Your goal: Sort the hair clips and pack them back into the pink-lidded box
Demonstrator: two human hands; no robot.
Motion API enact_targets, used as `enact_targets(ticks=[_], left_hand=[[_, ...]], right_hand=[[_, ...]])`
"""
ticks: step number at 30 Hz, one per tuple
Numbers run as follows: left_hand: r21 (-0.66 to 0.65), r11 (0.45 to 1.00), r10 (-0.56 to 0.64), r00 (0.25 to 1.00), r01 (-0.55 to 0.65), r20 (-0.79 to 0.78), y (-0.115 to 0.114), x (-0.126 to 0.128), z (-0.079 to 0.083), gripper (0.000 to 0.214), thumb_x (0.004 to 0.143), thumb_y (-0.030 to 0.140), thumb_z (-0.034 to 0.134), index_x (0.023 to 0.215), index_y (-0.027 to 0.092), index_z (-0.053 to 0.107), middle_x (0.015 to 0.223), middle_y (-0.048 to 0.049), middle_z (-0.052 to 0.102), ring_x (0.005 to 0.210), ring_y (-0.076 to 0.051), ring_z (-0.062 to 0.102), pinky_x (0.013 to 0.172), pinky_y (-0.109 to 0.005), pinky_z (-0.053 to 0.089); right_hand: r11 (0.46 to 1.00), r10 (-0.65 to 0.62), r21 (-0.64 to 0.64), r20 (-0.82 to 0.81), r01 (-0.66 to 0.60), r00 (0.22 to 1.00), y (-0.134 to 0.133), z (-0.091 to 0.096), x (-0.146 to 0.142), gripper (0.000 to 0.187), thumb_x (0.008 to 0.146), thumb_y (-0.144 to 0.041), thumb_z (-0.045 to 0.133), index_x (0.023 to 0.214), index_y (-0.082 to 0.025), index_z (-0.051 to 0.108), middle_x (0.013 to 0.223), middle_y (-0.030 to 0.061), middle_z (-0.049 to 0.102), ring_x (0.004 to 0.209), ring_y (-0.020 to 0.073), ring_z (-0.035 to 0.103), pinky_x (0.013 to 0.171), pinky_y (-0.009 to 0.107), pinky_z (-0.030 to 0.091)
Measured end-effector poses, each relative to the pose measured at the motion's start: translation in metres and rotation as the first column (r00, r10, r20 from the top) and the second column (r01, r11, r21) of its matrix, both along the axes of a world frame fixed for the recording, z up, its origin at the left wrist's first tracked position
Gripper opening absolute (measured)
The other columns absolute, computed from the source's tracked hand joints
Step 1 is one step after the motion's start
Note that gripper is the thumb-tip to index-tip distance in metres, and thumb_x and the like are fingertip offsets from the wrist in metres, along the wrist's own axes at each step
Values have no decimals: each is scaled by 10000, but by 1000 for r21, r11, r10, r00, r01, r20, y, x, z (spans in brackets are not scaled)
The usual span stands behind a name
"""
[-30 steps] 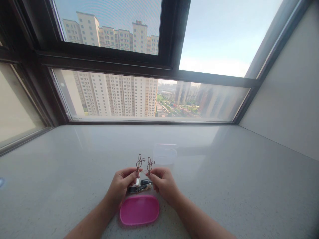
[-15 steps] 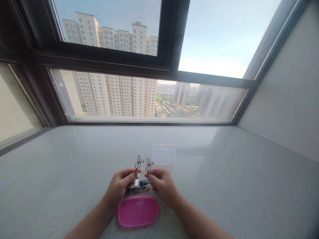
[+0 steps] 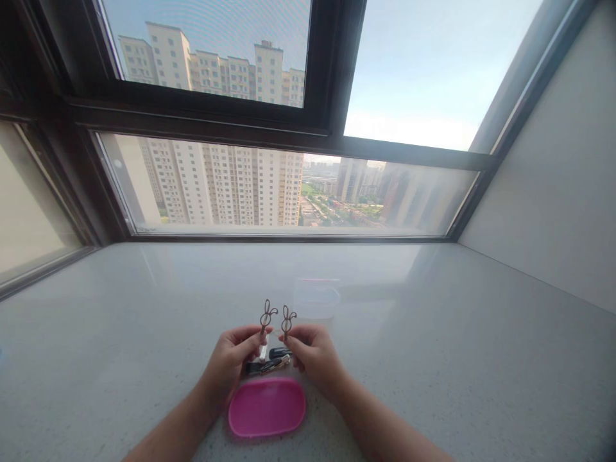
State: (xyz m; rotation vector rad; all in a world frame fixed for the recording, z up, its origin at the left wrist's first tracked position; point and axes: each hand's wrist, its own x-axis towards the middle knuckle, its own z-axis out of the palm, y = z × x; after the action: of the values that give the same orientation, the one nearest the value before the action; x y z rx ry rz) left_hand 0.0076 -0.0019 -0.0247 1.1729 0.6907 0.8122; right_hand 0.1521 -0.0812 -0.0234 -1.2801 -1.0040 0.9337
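My left hand (image 3: 239,351) pinches a brown hair clip (image 3: 266,316) with a rabbit-head outline, its looped ears pointing up. A matching rabbit hair clip (image 3: 287,321) is pinched upright in my right hand (image 3: 312,351). The two clips are side by side, a small gap apart. Below and between my hands lie several other clips: a dark one (image 3: 279,353), partly hidden by my right fingers, a black and gold pair (image 3: 269,366), and a white piece (image 3: 263,350) by my left fingertips. Nearer me sits a shallow pink dish (image 3: 267,431) with nothing in it.
A clear plastic bag or case (image 3: 316,299) lies on the pale speckled sill (image 3: 433,359) beyond my hands. Dark window frames (image 3: 289,239) border the far edge, and a white wall (image 3: 553,179) rises on the right. Tall buildings show outside.
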Motion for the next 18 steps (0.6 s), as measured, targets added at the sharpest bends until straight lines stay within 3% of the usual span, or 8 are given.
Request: enact_targets(ticks=[18], left_hand=[[-5, 1000, -24, 999, 24, 22, -1, 0, 2, 156, 653, 264, 688, 610, 116, 665, 621, -9, 557, 539, -86, 434, 494, -196, 332]], right_hand=[[1000, -4, 10, -19, 4, 1000, -1, 1, 0, 260, 707, -345, 593, 704, -90, 647, 405, -46, 437, 342, 62, 376, 326, 171, 256]])
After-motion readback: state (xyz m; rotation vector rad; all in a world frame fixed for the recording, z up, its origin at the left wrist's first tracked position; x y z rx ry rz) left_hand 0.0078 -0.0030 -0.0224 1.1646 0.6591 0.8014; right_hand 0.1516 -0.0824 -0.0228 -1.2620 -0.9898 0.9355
